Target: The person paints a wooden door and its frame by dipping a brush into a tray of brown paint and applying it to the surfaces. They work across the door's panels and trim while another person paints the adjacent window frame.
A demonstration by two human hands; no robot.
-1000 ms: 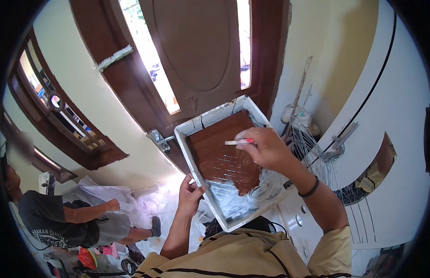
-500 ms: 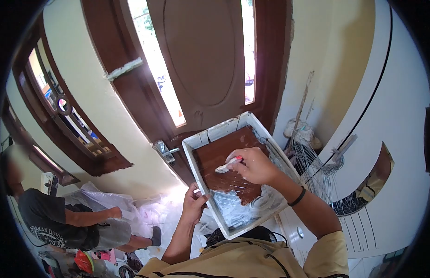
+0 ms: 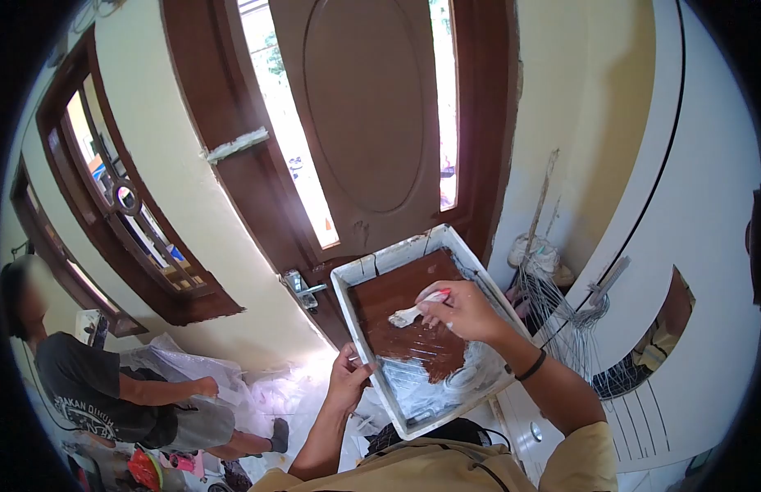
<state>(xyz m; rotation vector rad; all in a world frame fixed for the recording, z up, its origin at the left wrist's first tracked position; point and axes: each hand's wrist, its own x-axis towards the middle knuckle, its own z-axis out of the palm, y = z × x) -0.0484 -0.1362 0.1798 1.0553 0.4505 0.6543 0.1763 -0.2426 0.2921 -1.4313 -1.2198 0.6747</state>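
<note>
My left hand [image 3: 348,380] grips the left wall of a white paint tray [image 3: 388,400], which is tilted in front of my body. Brown paint [image 3: 386,287] covers the upper part of the tray floor, and the lower part is smeared white and bluish. Pinched in my right hand [image 3: 469,313] is a small paintbrush [image 3: 404,318] with a pale, paint-crusted head and a bit of red at its handle. Its bristles are over the brown paint. A black band circles my right wrist.
A brown wooden door [image 3: 364,115] with a metal handle [image 3: 303,289] stands ahead. Tape-like white strip [image 3: 237,145] crosses its frame. At left, a co-worker [image 3: 85,385] stands by plastic sheeting [image 3: 179,369]. On the right are a bundle of wires [image 3: 565,320] and a white curved panel [image 3: 684,205].
The view has shifted, so the door and tray appear slightly lower and to the right. My right hand and the brush have turned a little over the paint. Both holds are the same.
</note>
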